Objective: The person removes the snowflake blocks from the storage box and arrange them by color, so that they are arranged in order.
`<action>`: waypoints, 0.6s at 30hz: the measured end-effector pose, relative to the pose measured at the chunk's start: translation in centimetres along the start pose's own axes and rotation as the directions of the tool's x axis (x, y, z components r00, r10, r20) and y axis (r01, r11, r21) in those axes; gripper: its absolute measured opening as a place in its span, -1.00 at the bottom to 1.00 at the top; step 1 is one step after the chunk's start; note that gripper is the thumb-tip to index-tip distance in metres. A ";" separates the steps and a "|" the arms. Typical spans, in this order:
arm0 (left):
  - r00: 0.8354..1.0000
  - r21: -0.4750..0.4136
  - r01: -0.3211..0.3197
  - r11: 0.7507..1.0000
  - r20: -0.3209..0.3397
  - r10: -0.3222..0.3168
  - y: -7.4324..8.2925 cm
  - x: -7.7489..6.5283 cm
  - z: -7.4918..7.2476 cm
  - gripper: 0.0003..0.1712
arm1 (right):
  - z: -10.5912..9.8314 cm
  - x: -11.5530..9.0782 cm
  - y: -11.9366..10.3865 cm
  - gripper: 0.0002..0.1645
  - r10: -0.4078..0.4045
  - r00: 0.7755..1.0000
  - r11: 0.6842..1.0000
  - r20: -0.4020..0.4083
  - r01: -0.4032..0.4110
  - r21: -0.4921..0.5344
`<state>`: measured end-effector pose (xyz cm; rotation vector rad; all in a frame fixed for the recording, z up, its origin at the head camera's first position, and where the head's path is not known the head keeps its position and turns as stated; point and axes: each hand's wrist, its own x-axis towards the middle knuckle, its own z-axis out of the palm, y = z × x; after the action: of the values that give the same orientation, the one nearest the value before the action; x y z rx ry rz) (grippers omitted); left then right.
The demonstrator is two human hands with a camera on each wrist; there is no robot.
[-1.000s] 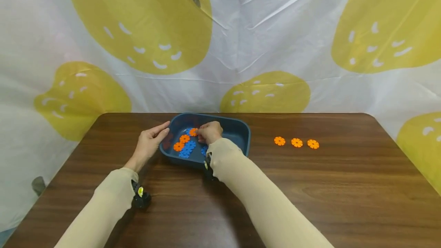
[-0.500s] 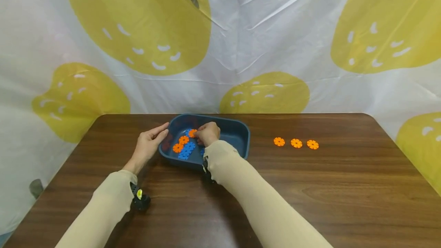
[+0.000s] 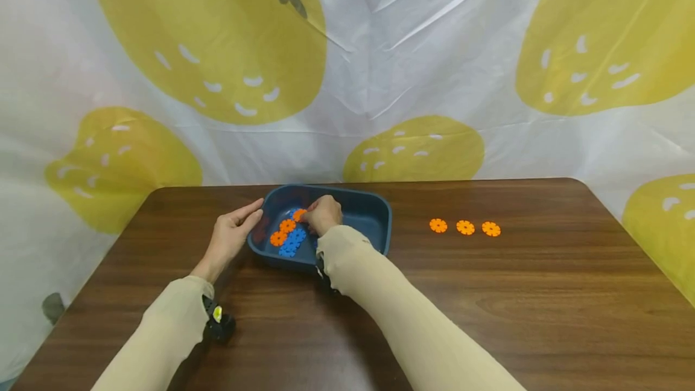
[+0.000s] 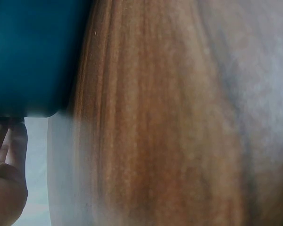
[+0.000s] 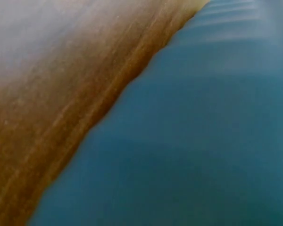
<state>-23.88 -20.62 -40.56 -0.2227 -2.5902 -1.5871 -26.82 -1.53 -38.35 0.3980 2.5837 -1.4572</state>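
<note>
A dark blue plastic bin [image 3: 369, 222] near the table's back edge holds several orange and blue notched plastic discs. My left hand [image 3: 227, 237] rests against the bin's left end, its fingers straight at the rim; the left wrist view has these fingers reaching up to the bin's side [image 4: 33, 61]. Inside the bin, my right hand [image 3: 324, 215] pinches the edge of an orange notched disc [image 3: 300, 215] with its curled fingers. Two more orange discs [image 3: 279, 238] and a cluster of blue discs [image 3: 293, 241] lie beside it. The right wrist view has only the bin's outer wall [image 5: 179, 141] and table.
Three orange notched discs [image 3: 465, 227] lie in a row on the brown wooden table [image 3: 543, 294], right of the bin. A white curtain [image 3: 374, 77] with a yellow fruit print hangs behind the table's back edge.
The view has shifted slightly, so the bin and discs sit a little lower in it. My right hand, with the orange disc, has moved slightly left within the bin; the left hand stays against the rim.
</note>
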 end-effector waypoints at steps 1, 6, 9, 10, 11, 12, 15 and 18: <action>1.000 0.001 0.001 1.000 0.000 -0.001 0.0 0.0 0.0 -0.51 | 0.0 0.0 0.0 -0.87 -0.003 1.000 1.000 -0.002 0.003 -0.010; 1.000 -0.010 0.013 1.000 0.008 -0.013 0.2 0.0 0.0 -0.49 | 0.1 0.0 -0.1 -0.84 -0.019 1.000 0.998 -0.013 0.018 -0.064; 1.000 -0.033 0.024 0.999 0.015 -0.024 1.0 -0.3 0.0 -0.51 | 0.2 0.1 -0.1 -0.81 -0.030 0.999 0.995 -0.013 0.029 -0.095; 0.999 -0.037 0.029 0.999 0.016 -0.028 1.5 -0.5 0.0 -0.52 | 0.2 0.1 -0.1 -0.80 -0.034 0.999 0.994 -0.011 0.033 -0.106; 0.999 -0.038 0.033 0.999 0.015 -0.032 2.0 -0.7 0.0 -0.52 | 0.2 0.1 -0.1 -0.79 -0.039 0.999 0.992 -0.010 0.038 -0.117; 0.999 -0.038 0.038 0.999 0.014 -0.037 2.5 -0.9 0.0 -0.53 | 0.3 0.1 -0.1 -0.78 -0.043 0.999 0.991 -0.010 0.042 -0.127; 0.999 -0.032 0.039 0.999 0.006 -0.039 2.7 -1.0 0.0 -0.53 | 0.4 0.2 0.0 -0.77 -0.053 0.999 0.987 -0.010 0.051 -0.153; 1.000 -0.028 0.026 0.999 -0.003 -0.026 1.2 -0.5 0.1 -0.53 | 0.6 0.3 0.0 -0.77 -0.056 0.998 0.985 -0.011 0.054 -0.163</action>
<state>-23.21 -20.03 -39.60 -0.1885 -2.5798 -1.6319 -27.09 -1.96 -38.72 0.3202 2.7210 -1.2517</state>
